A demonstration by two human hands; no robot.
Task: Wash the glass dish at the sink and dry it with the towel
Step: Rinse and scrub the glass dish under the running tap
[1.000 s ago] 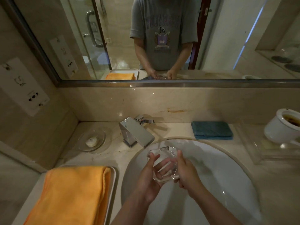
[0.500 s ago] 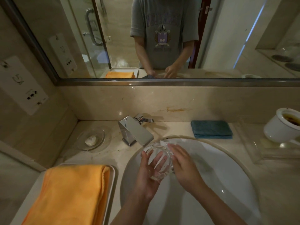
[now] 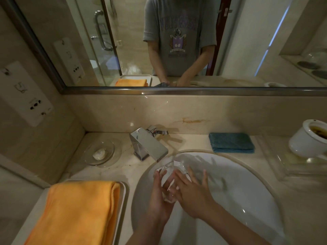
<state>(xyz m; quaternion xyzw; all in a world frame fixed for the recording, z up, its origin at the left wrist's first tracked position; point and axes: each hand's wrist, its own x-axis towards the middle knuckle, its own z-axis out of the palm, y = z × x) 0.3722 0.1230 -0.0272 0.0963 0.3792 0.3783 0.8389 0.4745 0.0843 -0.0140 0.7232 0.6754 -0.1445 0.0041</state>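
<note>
A small clear faceted glass dish [image 3: 170, 171] is held over the white sink basin [image 3: 247, 191], just under the chrome faucet spout [image 3: 150, 147]. My left hand [image 3: 160, 195] cups the dish from below and the left, fingers wrapped on its edge. My right hand [image 3: 192, 193] lies flat over the dish's inside with its fingers spread. A folded orange towel [image 3: 76, 211] lies on a white tray at the lower left of the counter.
A folded teal cloth [image 3: 231, 142] sits behind the basin. A glass soap dish with a soap bar [image 3: 100, 153] is left of the faucet. A white cup [image 3: 307, 138] rests on a clear tray at the right. The mirror [image 3: 177, 41] reflects a person.
Both hands and the dish have shifted up toward the faucet spout. My right hand has moved from gripping the dish's rim to lying flat across it with fingers spread.
</note>
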